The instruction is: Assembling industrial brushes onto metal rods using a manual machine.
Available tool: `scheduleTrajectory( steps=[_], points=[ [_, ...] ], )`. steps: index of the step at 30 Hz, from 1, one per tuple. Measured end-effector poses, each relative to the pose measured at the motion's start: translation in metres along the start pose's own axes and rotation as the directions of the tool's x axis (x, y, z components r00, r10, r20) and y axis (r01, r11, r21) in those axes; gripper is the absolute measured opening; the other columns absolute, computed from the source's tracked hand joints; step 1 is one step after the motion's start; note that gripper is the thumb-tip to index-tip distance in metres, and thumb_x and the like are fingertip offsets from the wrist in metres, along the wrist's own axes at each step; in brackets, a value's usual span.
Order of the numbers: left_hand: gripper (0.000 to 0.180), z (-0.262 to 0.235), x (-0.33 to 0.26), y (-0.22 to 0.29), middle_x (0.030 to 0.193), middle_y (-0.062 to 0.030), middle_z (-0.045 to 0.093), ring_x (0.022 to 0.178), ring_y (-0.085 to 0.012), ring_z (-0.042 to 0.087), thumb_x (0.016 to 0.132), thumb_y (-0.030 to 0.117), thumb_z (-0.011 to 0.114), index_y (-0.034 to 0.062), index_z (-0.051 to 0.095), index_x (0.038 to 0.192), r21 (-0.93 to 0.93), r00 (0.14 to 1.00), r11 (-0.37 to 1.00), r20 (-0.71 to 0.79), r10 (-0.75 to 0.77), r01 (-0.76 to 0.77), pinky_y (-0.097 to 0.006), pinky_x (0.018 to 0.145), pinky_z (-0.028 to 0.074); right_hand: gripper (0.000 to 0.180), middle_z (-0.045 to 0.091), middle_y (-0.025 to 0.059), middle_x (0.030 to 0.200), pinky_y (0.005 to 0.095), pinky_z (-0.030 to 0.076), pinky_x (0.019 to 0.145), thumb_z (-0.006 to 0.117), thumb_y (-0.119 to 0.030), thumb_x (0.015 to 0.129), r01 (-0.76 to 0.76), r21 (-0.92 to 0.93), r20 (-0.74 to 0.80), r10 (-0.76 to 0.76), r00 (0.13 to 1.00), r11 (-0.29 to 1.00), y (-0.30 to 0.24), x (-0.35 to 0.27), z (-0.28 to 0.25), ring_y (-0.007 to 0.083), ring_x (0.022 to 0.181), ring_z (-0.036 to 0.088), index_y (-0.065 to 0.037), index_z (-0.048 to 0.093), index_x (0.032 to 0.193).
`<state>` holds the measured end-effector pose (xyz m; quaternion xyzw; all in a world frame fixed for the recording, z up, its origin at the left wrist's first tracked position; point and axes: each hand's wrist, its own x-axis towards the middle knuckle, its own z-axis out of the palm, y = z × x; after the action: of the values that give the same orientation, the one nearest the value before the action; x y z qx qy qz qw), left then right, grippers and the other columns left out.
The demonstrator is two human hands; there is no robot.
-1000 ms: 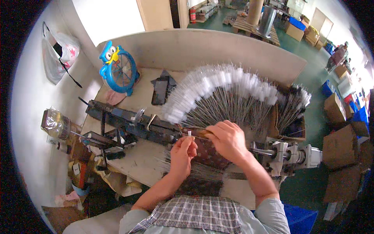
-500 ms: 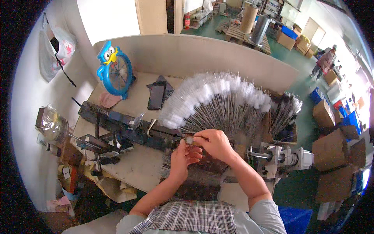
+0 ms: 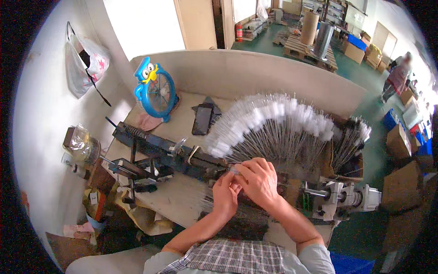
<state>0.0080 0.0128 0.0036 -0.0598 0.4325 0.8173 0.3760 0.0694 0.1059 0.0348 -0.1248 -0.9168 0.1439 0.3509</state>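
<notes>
My right hand (image 3: 260,181) is bent over the end of a long dark metal bar (image 3: 157,145), its thumb and fingers pinched together. Just left of it and lower, my left hand (image 3: 226,195) has its fingers closed too, the fingertips meeting those of the right. A small pale bit shows between the fingertips, too small and covered to name. Right behind the hands fans out a big heap of wire-stemmed brushes (image 3: 273,116) with white bristle heads, stems toward me. Thin wires (image 3: 207,198) stick out under my left hand.
A machine head with a shaft (image 3: 342,199) stands to the right. Beside the heap, a cardboard box (image 3: 351,170) holds dark-stemmed brushes. A phone (image 3: 202,120) and a blue cartoon-bird fan (image 3: 157,93) occupy the table's back left. A lever (image 3: 132,171) juts at left. Another person (image 3: 398,77) is far right.
The whole scene has shifted right and slightly down in the picture. My hands have drawn closer together at the bar's end, with the right hand now covering more of the small pale bit.
</notes>
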Motion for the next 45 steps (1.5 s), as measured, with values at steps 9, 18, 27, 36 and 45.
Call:
scheduleTrajectory(
  steps=[9,18,27,36,45],
  points=[
    [0.009,-0.011,0.002,-0.009,0.082,-0.0029,0.058,0.076,-0.0123,0.056,0.085,0.014,0.058,0.0060,0.054,0.085,-0.072,0.991,0.990,0.052,0.123,-0.119,-0.025,0.071,0.046,0.022,0.063,-0.0023,0.089,0.0339,0.044,0.074,0.069,-0.020,0.067,0.023,0.041,0.053,-0.025,0.998,0.999,0.009,-0.006,-0.009,0.0187,0.087,0.056,-0.016,0.069,0.089],
    [0.006,-0.010,0.001,-0.004,0.084,-0.0036,0.056,0.079,-0.0107,0.053,0.086,0.010,0.055,0.0051,0.051,0.086,-0.082,0.991,0.993,0.098,0.095,-0.087,-0.027,0.076,0.044,0.028,0.063,0.0016,0.094,0.0368,0.044,0.077,0.070,-0.014,0.065,-0.056,0.115,0.101,0.044,0.994,0.992,-0.005,-0.002,-0.002,0.0233,0.089,0.057,-0.012,0.068,0.093],
    [0.017,-0.018,0.004,-0.005,0.080,-0.0022,0.056,0.076,-0.0123,0.055,0.091,0.022,0.046,0.0075,0.054,0.086,-0.174,0.991,0.983,0.130,-0.027,0.050,-0.026,0.072,0.045,0.032,0.063,0.0025,0.098,0.0371,0.043,0.079,0.068,-0.018,0.069,-0.097,0.089,0.037,0.094,0.995,0.991,-0.011,-0.006,0.009,0.0234,0.090,0.057,-0.012,0.064,0.100],
    [0.013,-0.003,-0.003,0.000,0.085,-0.0053,0.060,0.074,-0.0151,0.058,0.089,0.015,0.047,0.0055,0.056,0.088,-0.146,0.998,0.989,0.047,0.034,-0.026,-0.029,0.068,0.049,0.033,0.064,0.0039,0.101,0.0373,0.044,0.079,0.069,-0.019,0.069,-0.111,0.012,0.003,0.111,0.994,0.994,-0.006,-0.013,0.007,0.0230,0.092,0.059,-0.013,0.064,0.101],
    [0.009,-0.007,0.003,-0.008,0.090,-0.0045,0.058,0.079,-0.0121,0.057,0.085,0.006,0.053,0.0032,0.055,0.093,-0.170,0.993,0.983,0.085,0.087,-0.071,-0.026,0.073,0.047,0.022,0.066,0.0044,0.096,0.0362,0.044,0.079,0.070,-0.018,0.069,-0.080,-0.007,-0.022,0.080,0.997,0.997,-0.003,-0.016,-0.002,0.0223,0.089,0.060,-0.012,0.069,0.090]
  ],
)
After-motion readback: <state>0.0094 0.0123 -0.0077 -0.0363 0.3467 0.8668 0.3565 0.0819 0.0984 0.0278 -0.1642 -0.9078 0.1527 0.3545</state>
